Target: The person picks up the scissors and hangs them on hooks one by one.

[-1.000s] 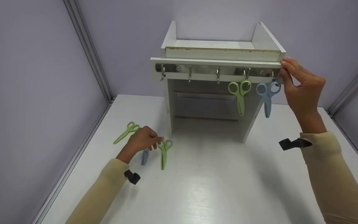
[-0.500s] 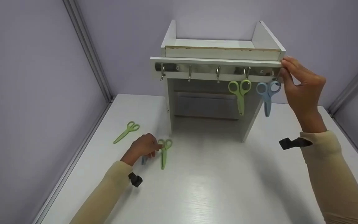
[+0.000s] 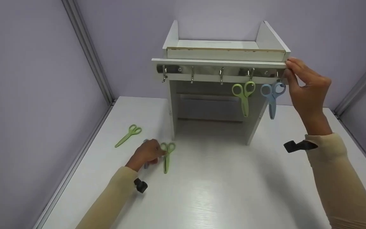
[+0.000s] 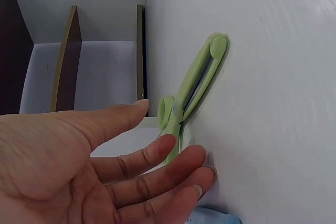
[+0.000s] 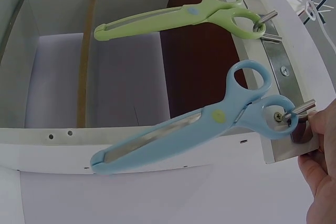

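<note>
Since a second ago the left hand (image 3: 147, 153) has slid a little nearer along the table (image 3: 208, 190) and lower, so that it now hides all but a sliver of the blue scissors (image 4: 218, 216) that showed plainly under it before; the right hand and the rack have not moved. The left hand lies low on the table with its fingers (image 4: 157, 169) stretched nearly straight and loosely spread, gripping nothing; their tips reach the handle end of the green scissors (image 3: 167, 156) lying flat just beside it, blade pointing toward the person. A bit of the blue pair peeks out at the lower edge of the left wrist view. A second green pair (image 3: 128, 135) lies apart to the left, nearer the wall. Farther back stands the white shelf unit (image 3: 222, 52) with its row of metal hooks (image 3: 221, 75). Green hanging scissors (image 3: 244, 95) dangle by a handle ring from one hook, and blue hanging scissors (image 5: 205, 121) from the end hook. The right hand (image 3: 307, 87) grips the right end of the hook rail, its fingers curled round the edge beside the blue handle.
</note>
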